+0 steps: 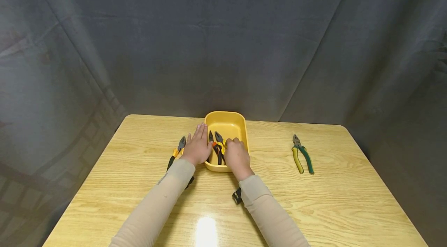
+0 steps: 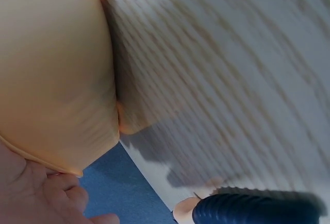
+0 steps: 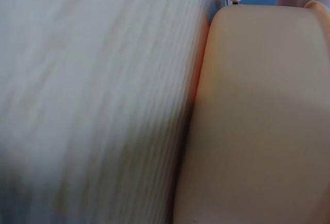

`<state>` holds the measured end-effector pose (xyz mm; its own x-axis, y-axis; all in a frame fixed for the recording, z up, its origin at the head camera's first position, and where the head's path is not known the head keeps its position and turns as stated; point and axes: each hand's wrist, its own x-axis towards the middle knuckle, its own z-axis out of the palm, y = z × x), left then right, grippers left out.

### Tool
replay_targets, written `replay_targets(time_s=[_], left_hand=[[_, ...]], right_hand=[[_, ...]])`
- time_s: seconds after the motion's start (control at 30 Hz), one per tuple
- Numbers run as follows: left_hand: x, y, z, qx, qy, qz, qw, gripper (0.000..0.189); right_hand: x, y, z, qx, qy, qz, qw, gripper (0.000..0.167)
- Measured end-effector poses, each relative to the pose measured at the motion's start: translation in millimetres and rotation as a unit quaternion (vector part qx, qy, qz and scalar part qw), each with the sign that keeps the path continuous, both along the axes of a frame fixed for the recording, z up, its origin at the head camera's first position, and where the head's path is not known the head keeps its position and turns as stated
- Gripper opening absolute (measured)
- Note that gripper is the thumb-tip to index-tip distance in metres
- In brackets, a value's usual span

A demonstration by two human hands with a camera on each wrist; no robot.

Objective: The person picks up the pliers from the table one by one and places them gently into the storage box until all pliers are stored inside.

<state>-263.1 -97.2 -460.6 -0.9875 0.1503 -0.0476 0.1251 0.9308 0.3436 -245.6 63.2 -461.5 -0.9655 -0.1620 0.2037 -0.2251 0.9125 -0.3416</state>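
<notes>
A yellow plastic tray (image 1: 228,117) stands near the table's back edge. My left hand (image 1: 197,147) rests along its left rim with the fingers straight, thumb toward the inside. In the left wrist view, fingers (image 2: 67,198) show past the tray wall (image 2: 51,69). Inside lie long-nose pliers (image 1: 215,153) with orange and black handles. Beside them are pliers with yellow and black handles (image 1: 219,138), whose handle end my right hand (image 1: 237,158) grips with curled fingers, partly hiding it. The right wrist view shows mostly the tray's outer wall (image 3: 258,110).
Pliers with orange and black handles (image 1: 174,153) lie left of the tray, partly behind my left hand. Pliers with yellow and green handles (image 1: 302,155) lie on the table's right side. A grey curtain (image 1: 223,45) hangs behind the wooden table (image 1: 335,200).
</notes>
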Motion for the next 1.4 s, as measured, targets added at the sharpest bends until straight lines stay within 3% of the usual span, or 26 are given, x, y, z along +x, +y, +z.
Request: replay_targets(time_s=[0.17, 0.47, 0.9, 1.17, 1.4], left_hand=[[-0.3, -0.1, 1.2, 0.0, 0.006, 0.0, 1.0, 0.069], [-0.6, 0.7, 0.6, -0.001, 0.0, 0.0, 1.0, 0.069], [-1.6, 2.3, 2.1, 0.005, -0.003, 0.0, 1.0, 0.07], [-1.7, 0.5, -0.6, 0.008, 0.006, -0.002, 0.9999, 0.069], [1.9, -0.5, 0.2, 0.015, 0.004, -0.001, 0.9999, 0.068]], right_hand=[[0.6, 0, 1.0, -0.021, 0.02, 0.005, 0.9996, 0.014], [1.4, 1, 0.9, -0.047, 0.018, -0.007, 0.9987, 0.014], [7.2, 6, -1.5, -0.1, 0.094, -0.009, 0.9906, 0.014], [6.6, 8, -6.1, -0.12, 0.106, 0.017, 0.9869, 0.016], [9.3, 12, -8.5, -0.149, 0.108, 0.067, 0.9806, 0.018]])
